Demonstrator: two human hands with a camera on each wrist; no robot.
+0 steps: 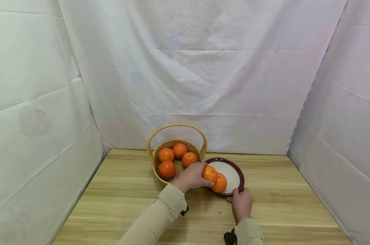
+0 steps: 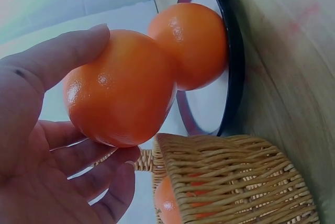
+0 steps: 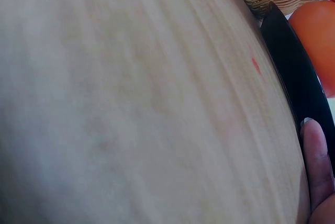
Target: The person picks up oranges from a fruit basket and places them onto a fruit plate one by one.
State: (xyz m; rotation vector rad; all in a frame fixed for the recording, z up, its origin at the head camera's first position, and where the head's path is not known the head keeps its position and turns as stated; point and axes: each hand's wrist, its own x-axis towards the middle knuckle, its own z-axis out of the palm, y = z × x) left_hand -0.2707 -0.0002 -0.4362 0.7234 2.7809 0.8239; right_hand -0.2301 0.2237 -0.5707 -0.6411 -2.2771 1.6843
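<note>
My left hand (image 1: 193,177) holds an orange (image 1: 210,174) between thumb and fingers, at the plate's left edge. In the left wrist view this held orange (image 2: 123,88) overlaps a second orange (image 2: 191,46), which sits on the plate; whether they touch I cannot tell. The plate (image 1: 231,175) is white inside with a dark red rim. At its near right rim my right hand (image 1: 243,204) pinches the edge, one finger (image 3: 315,145) showing against the dark side. A wicker basket (image 1: 154,167) stands left of the plate, with several oranges (image 1: 166,169) inside.
The basket's tall arched handle (image 1: 178,125) rises above its opening. Everything stands on a wood-grain table (image 1: 120,190). White cloth (image 1: 203,81) hangs behind the table and along both sides. Small reddish marks show on the wood near the plate.
</note>
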